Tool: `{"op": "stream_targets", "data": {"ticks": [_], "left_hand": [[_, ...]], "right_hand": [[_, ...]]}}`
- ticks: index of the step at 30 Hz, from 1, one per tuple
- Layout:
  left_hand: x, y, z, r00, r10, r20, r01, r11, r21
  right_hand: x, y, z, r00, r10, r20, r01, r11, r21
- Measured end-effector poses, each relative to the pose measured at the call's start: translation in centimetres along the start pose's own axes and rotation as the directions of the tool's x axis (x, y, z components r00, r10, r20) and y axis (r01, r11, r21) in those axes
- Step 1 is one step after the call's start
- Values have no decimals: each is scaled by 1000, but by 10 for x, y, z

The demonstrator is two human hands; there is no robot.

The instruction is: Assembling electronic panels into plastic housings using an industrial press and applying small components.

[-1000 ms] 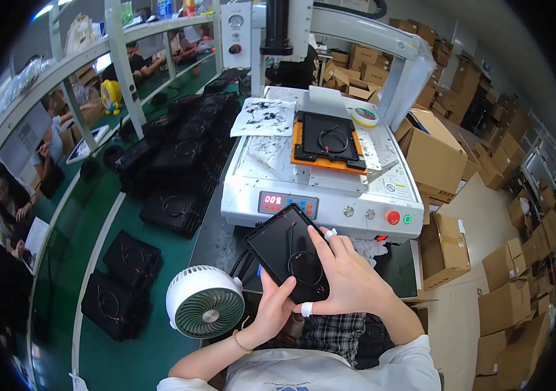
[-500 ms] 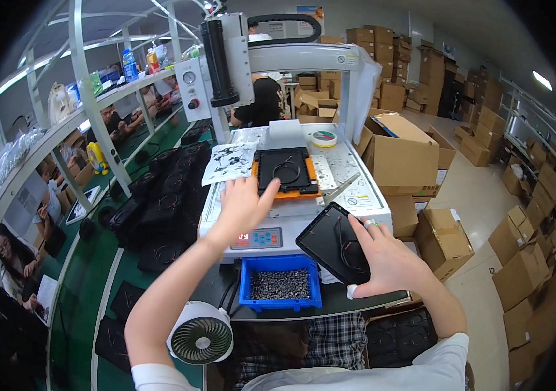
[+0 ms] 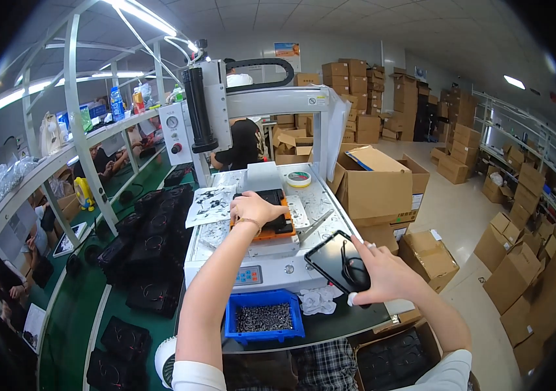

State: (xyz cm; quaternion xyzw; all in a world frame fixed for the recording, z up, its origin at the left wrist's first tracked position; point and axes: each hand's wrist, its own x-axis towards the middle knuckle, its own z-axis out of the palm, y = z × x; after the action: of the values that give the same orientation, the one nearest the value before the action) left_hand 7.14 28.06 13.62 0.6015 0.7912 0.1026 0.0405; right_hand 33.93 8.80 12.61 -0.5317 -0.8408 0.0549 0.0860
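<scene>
My left hand (image 3: pixel 256 210) reaches over the bed of a benchtop gantry machine (image 3: pixel 271 98). Its fingers and thumb span a black panel (image 3: pixel 283 227) seated in an orange fixture (image 3: pixel 278 236), and the hand covers much of that panel. Off the bed's front right corner, my right hand (image 3: pixel 389 270) grips a similar black rectangular panel (image 3: pixel 331 259) by its right side. This one is tilted, with a glossy face and a coiled black cable (image 3: pixel 351 266) on it. A metal tweezers-like tool (image 3: pixel 316 227) lies on the bed between the hands.
A blue bin (image 3: pixel 265 332) of small dark parts sits below the machine's front, beside crumpled white cloth (image 3: pixel 318 300). Stacked black units (image 3: pixel 154 254) line the green bench at left. A tape roll (image 3: pixel 299 178) is on the bed; cardboard boxes (image 3: pixel 382 186) stand at right.
My left hand has come down onto the panel in the orange fixture, covering its coiled cable. The right hand still holds its panel. The head view has tilted upward.
</scene>
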Motion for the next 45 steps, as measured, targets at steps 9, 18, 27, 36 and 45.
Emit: {"op": "stream_targets", "data": {"ticks": [9, 18, 27, 36, 45], "left_hand": [[-9, -85, -75, 989, 33, -147, -71, 962, -263], [-85, -161, -103, 992, 3, -124, -31, 975, -220], [-124, -187, -96, 993, 18, -119, -36, 987, -155], [-141, -193, -77, 990, 79, -120, -100, 977, -187], [-160, -161, -65, 973, 210, -94, -226, 945, -236]], "right_hand": [[131, -37, -21, 987, 145, -71, -139, 987, 81], [237, -136, 18, 924, 383, -26, -382, 924, 22], [274, -134, 37, 900, 435, 33, -436, 900, 29], [163, -14, 59, 663, -26, -748, 340, 901, 270], [44, 56, 115, 679, -208, -704, 344, 937, 55]]}}
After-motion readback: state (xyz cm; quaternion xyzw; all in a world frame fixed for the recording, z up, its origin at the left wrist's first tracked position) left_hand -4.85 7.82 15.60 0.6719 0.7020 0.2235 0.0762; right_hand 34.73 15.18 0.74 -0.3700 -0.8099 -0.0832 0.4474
